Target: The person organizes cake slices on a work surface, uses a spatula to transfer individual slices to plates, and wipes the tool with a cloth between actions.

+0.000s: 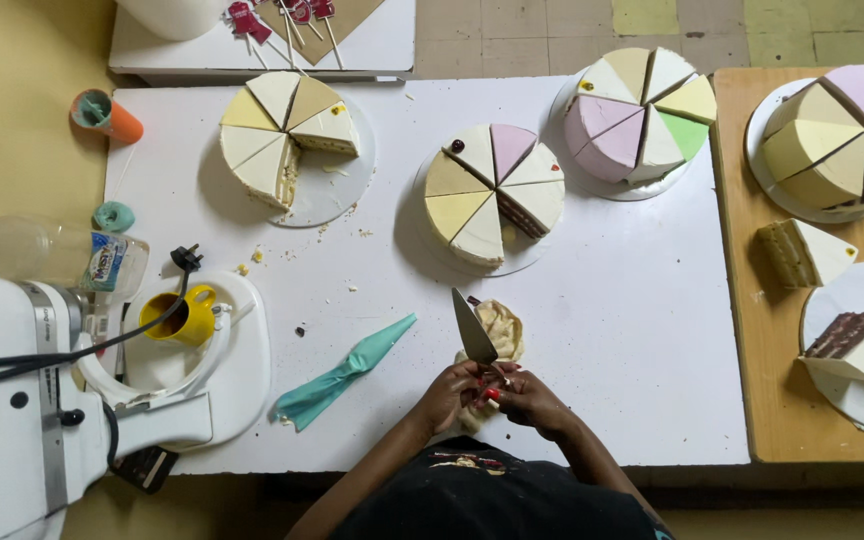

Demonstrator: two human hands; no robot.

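Now, steel knife (472, 328) upright — left hand (449, 392), right hand (530, 397), fingers pinching crumpled cream cloth (500, 332).

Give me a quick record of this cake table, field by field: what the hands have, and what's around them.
Left hand: grips knife, blade pointing up
Right hand: meets left hand at the knife handle
Under hands: crumpled cloth
Left of hands: teal piping bag
Ahead: sliced round cake on a white board
Far left: stand mixer, yellow cup
Surface: white table
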